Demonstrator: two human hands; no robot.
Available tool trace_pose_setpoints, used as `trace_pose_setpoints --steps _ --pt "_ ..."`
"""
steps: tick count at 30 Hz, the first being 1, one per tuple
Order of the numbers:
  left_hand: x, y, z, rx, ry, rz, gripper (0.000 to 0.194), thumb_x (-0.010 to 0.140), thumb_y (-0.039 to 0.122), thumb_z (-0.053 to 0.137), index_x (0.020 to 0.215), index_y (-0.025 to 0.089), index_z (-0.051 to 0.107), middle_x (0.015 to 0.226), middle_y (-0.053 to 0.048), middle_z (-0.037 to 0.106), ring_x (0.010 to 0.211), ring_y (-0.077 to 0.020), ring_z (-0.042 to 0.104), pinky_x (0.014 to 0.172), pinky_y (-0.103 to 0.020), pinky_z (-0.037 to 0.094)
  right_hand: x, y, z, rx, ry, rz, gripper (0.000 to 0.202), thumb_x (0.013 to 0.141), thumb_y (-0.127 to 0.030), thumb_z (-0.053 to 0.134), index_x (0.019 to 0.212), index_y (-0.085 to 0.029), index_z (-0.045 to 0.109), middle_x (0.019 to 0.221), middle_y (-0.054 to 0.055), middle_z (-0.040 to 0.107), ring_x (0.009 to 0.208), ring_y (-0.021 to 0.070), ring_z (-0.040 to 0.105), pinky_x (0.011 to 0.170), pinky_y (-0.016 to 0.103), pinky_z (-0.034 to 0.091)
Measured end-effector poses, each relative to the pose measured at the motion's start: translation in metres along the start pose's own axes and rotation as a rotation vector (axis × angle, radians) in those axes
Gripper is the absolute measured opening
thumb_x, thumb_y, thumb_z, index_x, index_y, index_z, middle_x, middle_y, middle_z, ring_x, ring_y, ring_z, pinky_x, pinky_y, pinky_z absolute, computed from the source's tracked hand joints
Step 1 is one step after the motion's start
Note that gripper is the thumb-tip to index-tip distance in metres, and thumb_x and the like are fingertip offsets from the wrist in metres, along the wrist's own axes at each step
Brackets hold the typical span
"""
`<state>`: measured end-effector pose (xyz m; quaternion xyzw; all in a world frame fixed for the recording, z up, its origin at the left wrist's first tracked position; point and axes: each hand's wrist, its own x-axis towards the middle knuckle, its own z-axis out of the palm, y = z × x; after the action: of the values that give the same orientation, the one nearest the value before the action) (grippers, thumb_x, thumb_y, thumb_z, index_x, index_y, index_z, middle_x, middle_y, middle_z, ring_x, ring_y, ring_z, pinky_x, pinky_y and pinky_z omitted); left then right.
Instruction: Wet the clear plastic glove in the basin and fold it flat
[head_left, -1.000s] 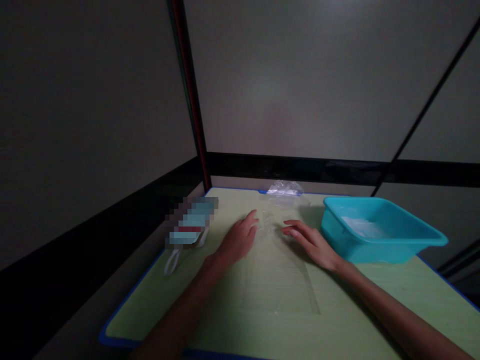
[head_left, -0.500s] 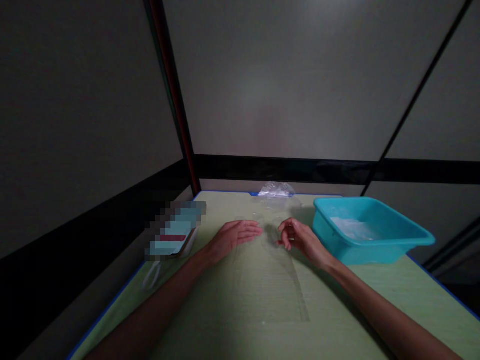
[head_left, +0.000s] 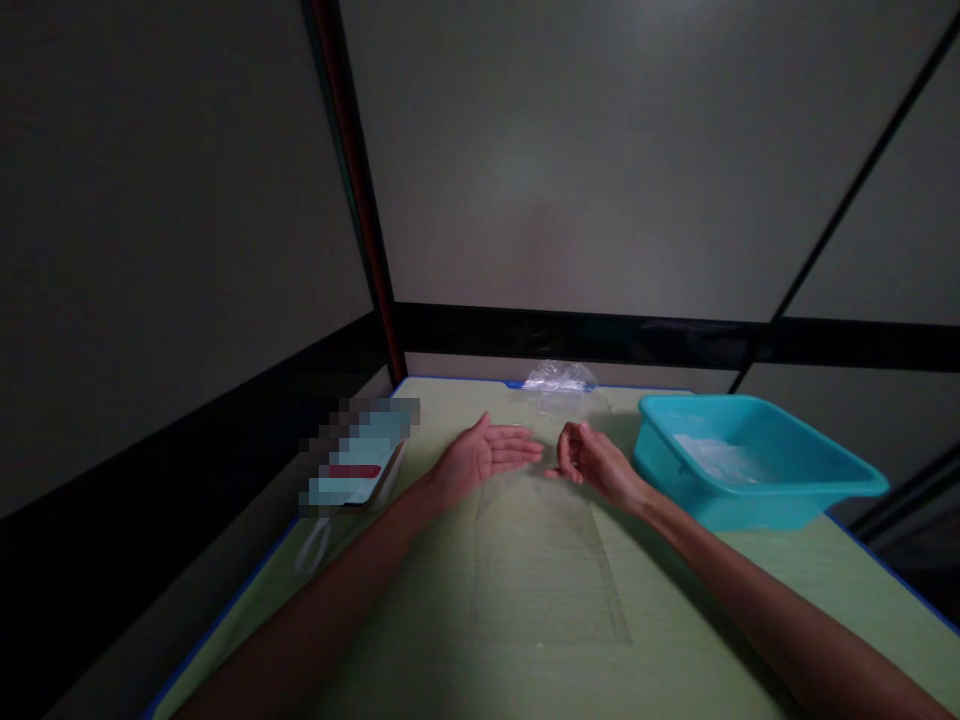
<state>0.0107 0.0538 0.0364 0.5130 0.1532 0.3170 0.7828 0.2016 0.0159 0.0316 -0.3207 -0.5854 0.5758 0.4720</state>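
Note:
A clear plastic bag (head_left: 547,575) lies flat on the pale green table top (head_left: 397,640), its far end between my hands. My left hand (head_left: 487,458) is over the bag's far left part, palm showing, fingers stretched to the right and thumb raised, with nothing in it. At the far right part of the bag, my right hand (head_left: 592,462) has its fingers curled; whether it pinches the thin film is too faint to tell. More crumpled clear plastic (head_left: 559,380) sits beyond both hands at the table's back edge.
On the right stands a turquoise basin (head_left: 750,490) with white, plastic-like material (head_left: 720,460) inside. A partly blurred-out box-like item (head_left: 367,460) with a white loop (head_left: 313,548) lies at the left edge. Grey walls rise behind and to the left.
My left hand has turned so its palm shows, with the thumb lifted, and has shifted slightly right. My right hand has moved slightly up. The whole view has shifted a little.

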Motion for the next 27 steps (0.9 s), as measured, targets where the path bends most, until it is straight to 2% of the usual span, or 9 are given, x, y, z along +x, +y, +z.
trace_pose_setpoints --steps 4,8,18,27 --pt "0.01 -0.015 -0.006 0.017 -0.019 -0.109 0.056 0.086 0.046 0.017 0.092 0.005 0.056 0.081 -0.015 0.065 0.076 -0.0226 0.061 0.082 -0.039 0.034 0.014 0.022 -0.002 -0.093 -0.075 0.005 0.048 0.077 -0.061 0.028 0.057 -0.019 0.041 0.039 -0.006 0.04 0.035 0.0075 0.031 0.041 0.021 0.031" --pt "0.011 -0.028 -0.014 0.027 -0.023 -0.101 0.055 0.084 0.047 0.021 0.093 0.005 0.055 0.077 -0.016 0.065 0.071 -0.0226 0.061 0.077 -0.037 0.036 0.018 0.04 -0.007 -0.149 -0.083 -0.009 0.047 0.081 -0.055 0.026 0.056 -0.019 0.04 0.036 -0.005 0.042 0.034 0.0076 0.029 0.039 0.021 0.023" --pt "0.01 -0.024 -0.012 -0.02 -0.001 -0.095 0.06 0.083 0.052 0.019 0.09 0.006 0.057 0.078 -0.015 0.064 0.072 -0.0223 0.06 0.079 -0.038 0.034 0.013 0.035 -0.006 -0.206 -0.067 -0.017 0.045 0.083 -0.05 0.026 0.056 -0.019 0.041 0.035 -0.006 0.042 0.035 0.0082 0.028 0.039 0.021 0.021" --pt "0.01 -0.027 -0.013 0.009 -0.036 -0.087 0.062 0.082 0.054 0.02 0.092 0.005 0.056 0.083 -0.018 0.063 0.076 -0.024 0.059 0.079 -0.039 0.034 0.01 0.036 -0.003 -0.248 -0.059 -0.03 0.044 0.083 -0.05 0.028 0.054 -0.019 0.041 0.034 -0.006 0.042 0.035 0.0082 0.029 0.039 0.021 0.022"
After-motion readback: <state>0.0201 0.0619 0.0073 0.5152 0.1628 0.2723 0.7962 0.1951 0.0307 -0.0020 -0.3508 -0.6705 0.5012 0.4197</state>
